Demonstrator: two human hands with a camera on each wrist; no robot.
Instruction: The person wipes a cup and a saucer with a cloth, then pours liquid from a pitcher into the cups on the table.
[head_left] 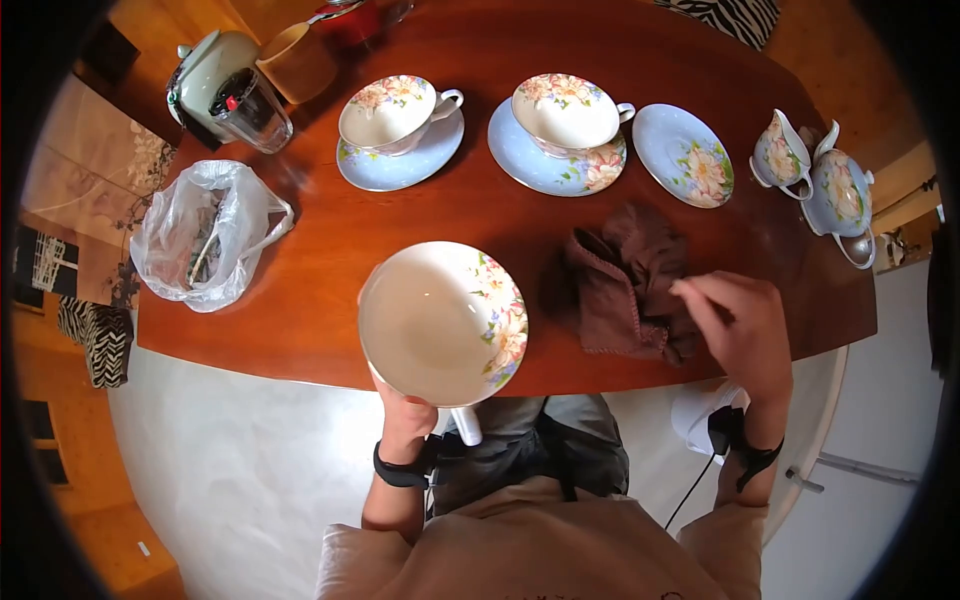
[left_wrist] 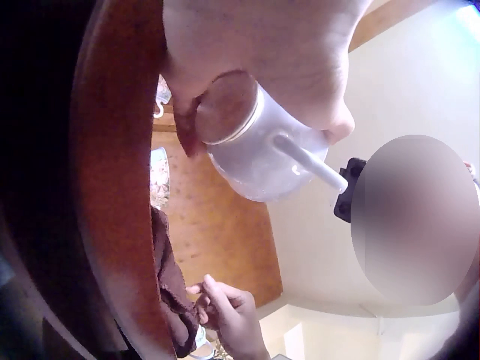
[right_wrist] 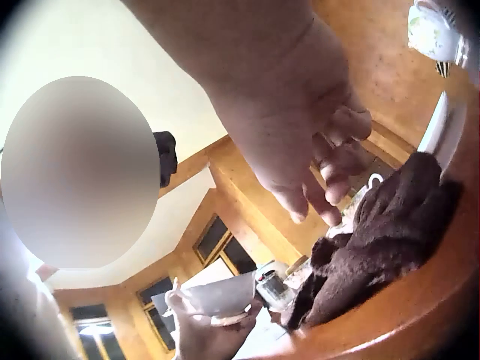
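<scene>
My left hand (head_left: 404, 408) grips a white teacup (head_left: 425, 325) with a floral inner rim, held up over the table's front edge. Its opening faces the head camera and its handle (head_left: 466, 425) points toward my body. In the left wrist view, my fingers surround the foot of the cup (left_wrist: 259, 169). My right hand (head_left: 742, 325) is at the right side of a crumpled brown cloth (head_left: 620, 300) on the table. Seen from the right wrist, its fingers (right_wrist: 324, 202) are loosely bent above the cloth (right_wrist: 382, 232), with nothing between them.
Two floral teacups (head_left: 385, 115) (head_left: 562, 110) stand on blue saucers (head_left: 405, 172) (head_left: 590, 172) at the back, beside a bare saucer (head_left: 683, 155). A creamer (head_left: 780, 155) and lidded sugar bowl (head_left: 842, 190) stand right. Left are a plastic bag (head_left: 210, 235), a glass (head_left: 255, 115) and a wooden cup (head_left: 297, 62).
</scene>
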